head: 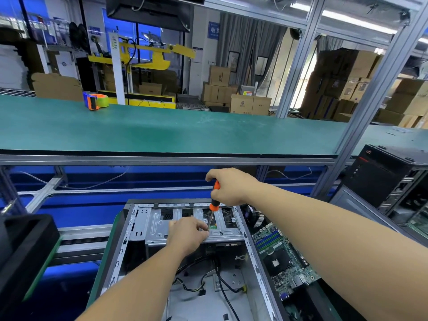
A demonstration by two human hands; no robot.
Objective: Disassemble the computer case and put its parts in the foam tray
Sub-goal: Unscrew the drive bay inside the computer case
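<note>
Warehouse floor behind, stacked cardboard boxes point(342, 86) far right, yellow machine frame point(148, 55) far left. Long green counter point(162, 130) runs across the middle distance under an aluminium frame; an orange-and-blue tape dispenser point(96, 101) sits on it at far left. Near centre, the computer case point(185, 258) lies on its side, open top panel off, silver interior exposed with loose black cables point(222, 288) on its floor. Silver drive cage point(185, 222) spans the far end of the case. Second black tower case point(389, 179) stands upright at right, well apart. Black foam tray point(23, 246) at near left edge, only partly in view, contents not visible. Green motherboard point(282, 258) lies just beside the case's right wall, outside it. Right hand point(229, 186) is clamped round the orange-and-black handle of a screwdriver point(214, 202), held upright, shaft pointing down onto the drive cage. Left hand point(187, 232) rests on the cage's near edge, thumb and forefinger pinched together by the lower end of the screwdriver shaft; cannot tell whether they touch the shaft or a screw. Tip itself hidden behind the fingers.
</note>
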